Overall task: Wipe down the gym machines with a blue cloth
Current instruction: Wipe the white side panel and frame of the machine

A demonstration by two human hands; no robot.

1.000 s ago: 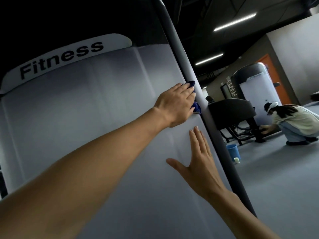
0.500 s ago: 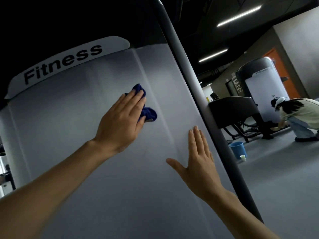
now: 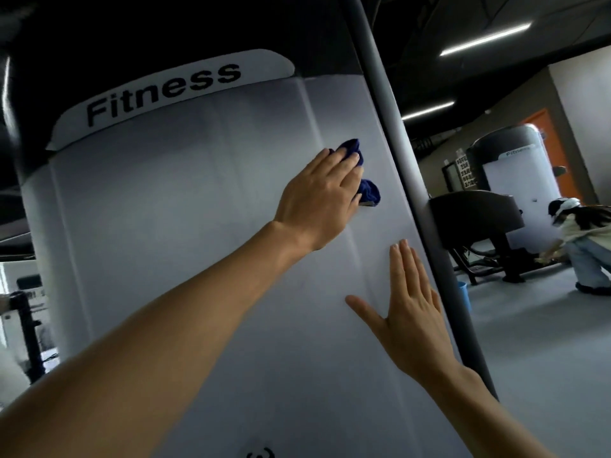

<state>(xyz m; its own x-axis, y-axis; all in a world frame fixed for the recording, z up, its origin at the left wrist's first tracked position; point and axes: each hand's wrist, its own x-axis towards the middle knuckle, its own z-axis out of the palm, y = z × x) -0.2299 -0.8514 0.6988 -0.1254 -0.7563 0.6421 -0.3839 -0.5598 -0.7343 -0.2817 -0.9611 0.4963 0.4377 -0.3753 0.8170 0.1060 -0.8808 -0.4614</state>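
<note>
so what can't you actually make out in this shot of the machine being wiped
Head view, the only one:
- Blue cloth: mostly hidden under the left hand; its full size is unclear.
- White panel: bottom cut off by the frame edge, including a dark logo.
- Blue bucket: partly behind the grey post.
- Wall notice behind: too small to read.
- Right hand: palm side hidden.

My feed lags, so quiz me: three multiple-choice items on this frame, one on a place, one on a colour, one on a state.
1. The cloth lies:
A. on the floor
B. under the left hand on the white panel
C. in the bucket

2. The cloth is:
A. blue
B. red
C. yellow

3. The right hand is:
A. a fist
B. gripping the grey post
C. flat on the panel

Key: 1 B, cloth pokes out past the fingers; 2 A, deep blue folds; 3 C, its fingers are straight, left of the post.
</note>
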